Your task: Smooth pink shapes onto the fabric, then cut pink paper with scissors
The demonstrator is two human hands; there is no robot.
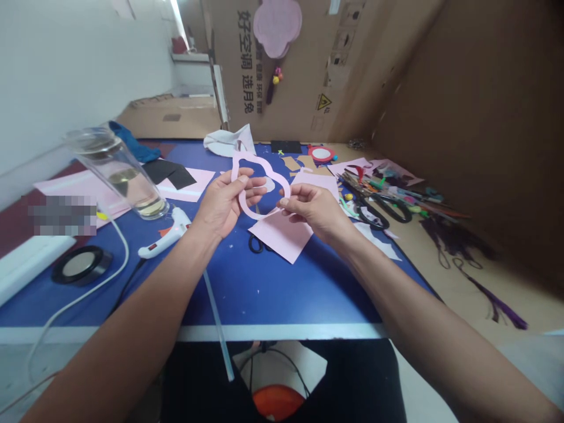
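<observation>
Both hands hold up a pink paper frame (277, 170) with a wavy, cloud-like outline and an open middle. My left hand (227, 200) pinches its left edge between thumb and fingers. At the right edge, my right hand (311, 208) grips the strip with thumb and fingertips. Below the frame a pink paper sheet (288, 238) lies on the blue table. Scissors (255, 243) stick out from under that sheet, with part of them hidden. A white glue gun (170, 234) with a clear glue stick (219, 329) lies by my left forearm.
A glass of pale liquid (132, 182) and a roll of black tape (81, 264) stand at left. Large scissors (374, 208) lie among craft scraps at right, near dark tassels (458, 241). Behind, a pink flower-shaped piece (277, 26) hangs on a cardboard wall (304, 117).
</observation>
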